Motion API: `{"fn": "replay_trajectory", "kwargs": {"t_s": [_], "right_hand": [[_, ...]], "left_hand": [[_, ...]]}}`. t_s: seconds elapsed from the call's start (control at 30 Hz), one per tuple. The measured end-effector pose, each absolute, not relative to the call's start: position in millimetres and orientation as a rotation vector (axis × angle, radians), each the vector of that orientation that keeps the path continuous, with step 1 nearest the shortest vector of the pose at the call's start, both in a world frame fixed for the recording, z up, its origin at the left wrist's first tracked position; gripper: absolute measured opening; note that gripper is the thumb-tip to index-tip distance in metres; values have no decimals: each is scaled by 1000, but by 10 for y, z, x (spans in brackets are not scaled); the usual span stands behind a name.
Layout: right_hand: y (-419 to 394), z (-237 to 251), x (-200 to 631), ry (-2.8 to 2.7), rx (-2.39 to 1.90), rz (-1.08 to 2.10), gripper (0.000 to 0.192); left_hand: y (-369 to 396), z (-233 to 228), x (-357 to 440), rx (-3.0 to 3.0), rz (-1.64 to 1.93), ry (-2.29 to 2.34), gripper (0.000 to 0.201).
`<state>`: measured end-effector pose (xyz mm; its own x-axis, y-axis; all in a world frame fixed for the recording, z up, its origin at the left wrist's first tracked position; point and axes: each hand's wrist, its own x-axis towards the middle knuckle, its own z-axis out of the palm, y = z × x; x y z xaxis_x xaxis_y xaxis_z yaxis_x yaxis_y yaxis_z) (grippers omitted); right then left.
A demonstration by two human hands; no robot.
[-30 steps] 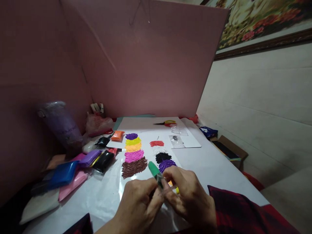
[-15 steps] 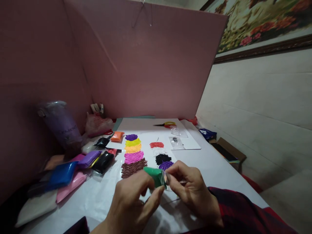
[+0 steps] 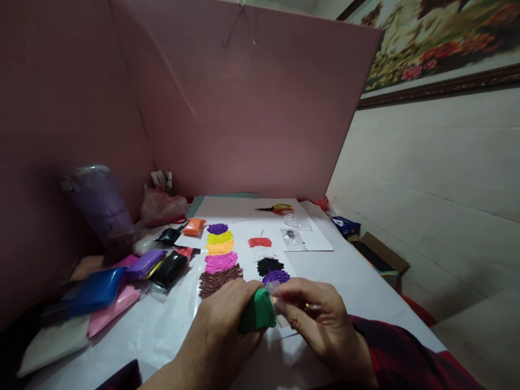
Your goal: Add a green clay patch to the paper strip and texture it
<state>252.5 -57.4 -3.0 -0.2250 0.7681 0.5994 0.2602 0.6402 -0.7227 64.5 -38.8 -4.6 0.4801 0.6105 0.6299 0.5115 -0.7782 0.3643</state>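
My left hand (image 3: 219, 327) is closed around a green modelling clay packet (image 3: 257, 313) low over the white table. The thumb and fingers of my right hand (image 3: 327, 319) pinch the clear plastic end of the same packet. A small yellow bit shows between the right fingers; I cannot make out what it is. Just beyond my hands lie patches of short clay strands: brown (image 3: 219, 280), pink (image 3: 221, 262), purple (image 3: 276, 277), black (image 3: 270, 266) and red (image 3: 260, 242), with other colours among them.
To the left are several clay packets, including a blue packet (image 3: 97, 291) and an orange packet (image 3: 194, 226), beside a purple tumbler (image 3: 101, 208). Yellow-handled scissors (image 3: 280, 208) lie at the back near a small clear bag (image 3: 293, 240). A pink board (image 3: 244, 108) stands behind.
The green packet has turned more upright and sits lower. My left fingers have wrapped further around it, while my right hand stays pinched on its plastic end.
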Motion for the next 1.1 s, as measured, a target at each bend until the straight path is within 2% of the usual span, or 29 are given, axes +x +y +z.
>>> {"fn": "replay_trajectory", "kwargs": {"t_s": [0.17,0.4,0.73,1.0,1.1], "right_hand": [[-564,-77,2520,-1798,-746,440,24],[-540,-94,2515,-1795,-685,606,39],[-543,-82,2516,-1761,-695,694,41],[-499,-79,2534,-1773,-722,815,28],[-495,-75,2550,-1804,-719,801,29]], "left_hand": [[-371,-35,642,2638,1198,991,41],[-377,-52,620,2668,1230,1004,39],[-380,-51,647,2628,1293,974,44],[-420,-105,632,2586,1225,991,41],[-422,-112,645,2556,1200,990,38]]}}
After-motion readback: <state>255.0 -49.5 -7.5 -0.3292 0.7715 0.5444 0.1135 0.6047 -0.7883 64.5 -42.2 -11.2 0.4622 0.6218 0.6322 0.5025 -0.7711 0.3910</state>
